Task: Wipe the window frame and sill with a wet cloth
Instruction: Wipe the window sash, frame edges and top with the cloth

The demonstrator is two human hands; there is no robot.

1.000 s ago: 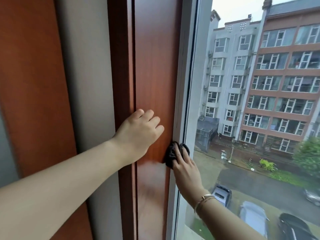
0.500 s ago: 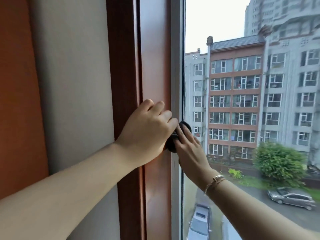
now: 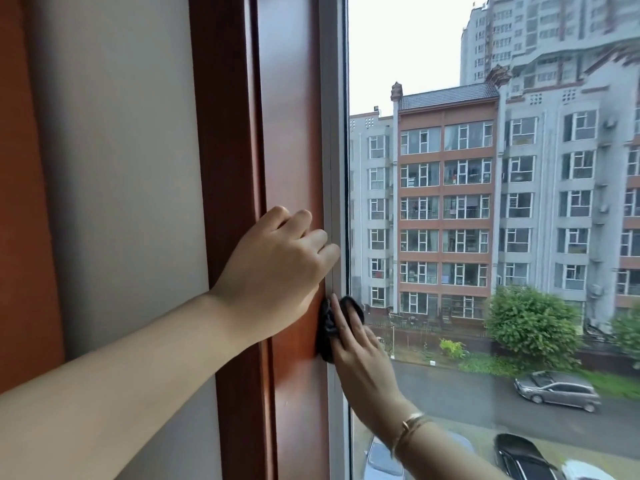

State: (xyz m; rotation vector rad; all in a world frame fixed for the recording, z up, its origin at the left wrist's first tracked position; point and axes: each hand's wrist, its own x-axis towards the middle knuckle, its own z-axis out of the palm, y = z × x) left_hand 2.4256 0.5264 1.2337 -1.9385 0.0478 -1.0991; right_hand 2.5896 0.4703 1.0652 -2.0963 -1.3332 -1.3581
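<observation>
The window frame has a reddish-brown wooden jamb (image 3: 294, 133) and, to its right, a narrow grey strip (image 3: 334, 133) against the glass. A small dark cloth (image 3: 325, 336) lies bunched on the seam between the jamb and the grey strip. My right hand (image 3: 360, 362) reaches up from below and presses the cloth to the frame with outstretched fingers; its thumb is hidden. My left hand (image 3: 277, 268) rests on the jamb just above the cloth, fingers loosely bent and holding nothing. No sill is in view.
Left of the jamb are a pale wall panel (image 3: 114, 168) and another brown strip (image 3: 20, 202). The glass pane (image 3: 485, 237) fills the right side, showing apartment blocks, trees and parked cars outside. A bracelet (image 3: 410, 427) circles my right wrist.
My right hand slid the cloth up the frame to my left hand, then back down below it. My left hand's fingers bent more, and my view swung right.
</observation>
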